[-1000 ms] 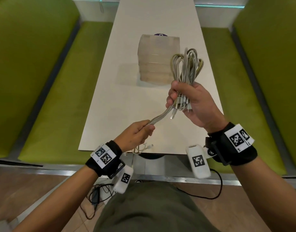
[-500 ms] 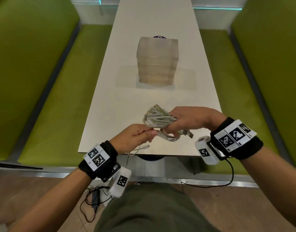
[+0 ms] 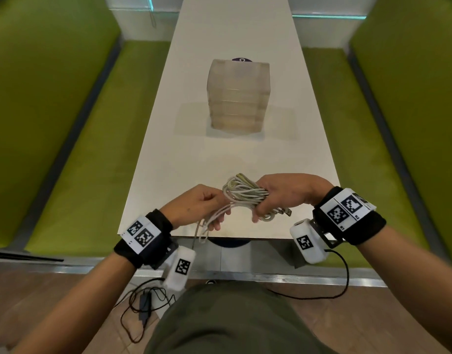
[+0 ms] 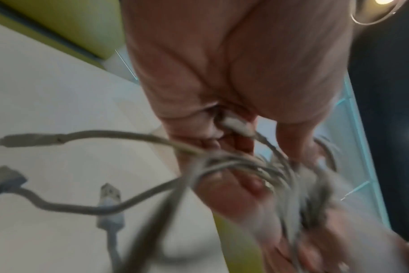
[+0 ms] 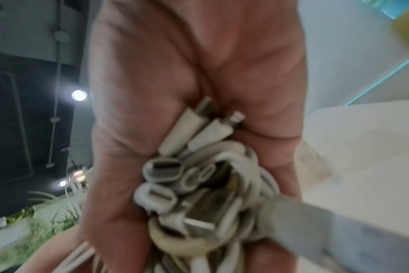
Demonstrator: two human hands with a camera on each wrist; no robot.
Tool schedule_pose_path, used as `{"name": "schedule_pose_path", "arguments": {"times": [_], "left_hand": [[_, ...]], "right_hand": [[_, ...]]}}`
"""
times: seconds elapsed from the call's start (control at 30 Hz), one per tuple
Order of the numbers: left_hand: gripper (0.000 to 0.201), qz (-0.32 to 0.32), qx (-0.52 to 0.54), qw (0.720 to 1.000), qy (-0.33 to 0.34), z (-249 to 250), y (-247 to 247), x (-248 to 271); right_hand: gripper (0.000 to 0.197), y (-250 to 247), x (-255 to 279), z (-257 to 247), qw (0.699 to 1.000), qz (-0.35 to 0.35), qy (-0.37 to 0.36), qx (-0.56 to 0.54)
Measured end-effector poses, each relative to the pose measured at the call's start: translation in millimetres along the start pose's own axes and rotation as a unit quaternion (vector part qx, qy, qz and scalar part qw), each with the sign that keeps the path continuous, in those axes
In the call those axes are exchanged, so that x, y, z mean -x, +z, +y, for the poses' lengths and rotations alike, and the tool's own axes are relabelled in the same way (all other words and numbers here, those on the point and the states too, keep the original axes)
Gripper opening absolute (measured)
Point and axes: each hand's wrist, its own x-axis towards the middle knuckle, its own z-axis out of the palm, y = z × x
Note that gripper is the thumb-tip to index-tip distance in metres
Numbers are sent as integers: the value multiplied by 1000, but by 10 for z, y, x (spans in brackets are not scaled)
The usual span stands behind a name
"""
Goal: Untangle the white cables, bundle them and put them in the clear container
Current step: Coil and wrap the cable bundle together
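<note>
Fingers of right hand (image 3: 287, 194) curling round white cables (image 3: 241, 194), left hand (image 3: 198, 204) pinching their trailing ends, above table (image 3: 174, 154).

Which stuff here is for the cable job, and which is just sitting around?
For the job:
white cables, held by right hand and left hand
clear container

Just there:
white table
green benches
black wires on the floor
</note>
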Motion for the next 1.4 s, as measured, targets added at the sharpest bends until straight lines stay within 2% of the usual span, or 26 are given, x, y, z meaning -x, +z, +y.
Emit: {"name": "schedule_pose_path", "arguments": {"times": [0.07,0.17,0.2,0.27,0.33,0.4,0.47,0.53,0.6,0.7,0.8,0.87,0.97,1.07,1.23,1.33,1.4], "left_hand": [[51,3,26,999,-46,-12,-135,6],[77,-11,199,975,-99,-41,-250,-25],[84,-20,213,971,-104,-44,-243,-46],[100,-65,158,979,-112,-21,-139,-102],[106,-138,73,982,-109,20,8,-151],[95,-184,57,975,-111,41,101,-176],[70,-195,98,969,-118,24,130,-159],[38,-179,96,975,-87,10,159,-137],[22,-143,79,985,-53,16,216,-116],[20,-117,80,989,-35,38,235,-89],[19,-122,73,990,-19,21,232,-71],[13,-122,74,990,-16,8,245,-60],[24,-125,70,989,-26,-24,254,-78],[19,-129,78,988,-18,-12,229,-90],[56,-92,138,986,15,-16,101,-117],[35,-65,93,993,23,-67,67,-107],[25,-35,113,992,34,-120,95,-99]], "right_hand": [[2,1,13,-5,1000,-10,1,28],[12,7,-27,-46,995,-27,21,97],[13,21,-54,-70,991,-33,25,123],[14,59,-126,-139,981,-46,33,186],[12,85,-188,-218,968,-56,37,243],[9,79,-216,-270,956,-64,34,283],[5,51,-214,-291,958,-76,31,275],[10,10,-200,-295,966,-101,20,235],[24,-25,-196,-291,974,-122,7,189],[33,-61,-190,-274,982,-144,-10,125],[28,-52,-188,-238,984,-151,-11,98],[23,-25,-193,-224,984,-155,-5,92],[20,-4,-200,-214,982,-163,9,99],[17,-24,-189,-209,981,-150,16,121],[12,-207,-112,-216,990,-94,2,103],[12,-372,-10,-206,995,-36,7,89],[14,-480,51,-192,997,2,7,70]]}}
